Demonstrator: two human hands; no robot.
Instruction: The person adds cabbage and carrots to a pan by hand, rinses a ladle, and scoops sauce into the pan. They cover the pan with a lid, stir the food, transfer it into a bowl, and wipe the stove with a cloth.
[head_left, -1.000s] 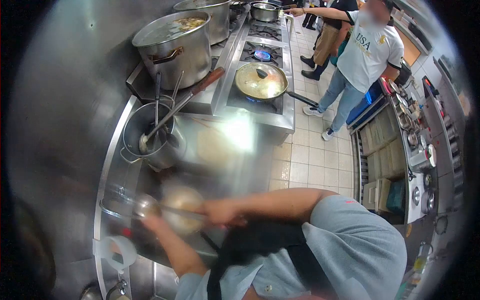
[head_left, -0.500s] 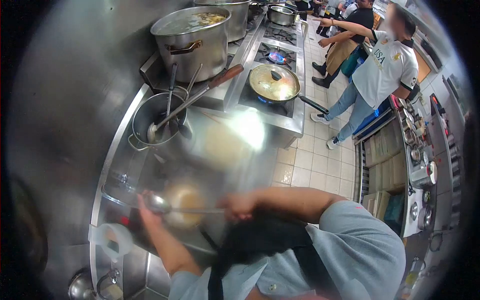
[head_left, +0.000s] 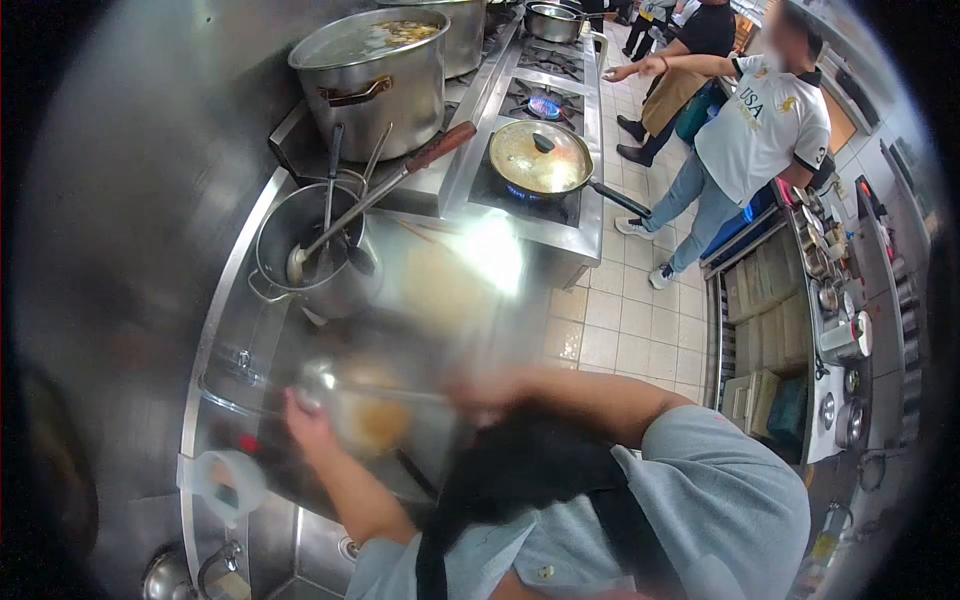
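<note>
Ladle (head_left: 318, 381) blurred, right hand (head_left: 475, 392) gripping its handle, left hand (head_left: 300, 420) smeared, grip unclear, pan (head_left: 375, 420) indistinct.

A long-handled steel ladle (head_left: 318, 383) lies level, its shiny bowl at the left, above a blurred round pan of yellowish food (head_left: 375, 420).
</note>
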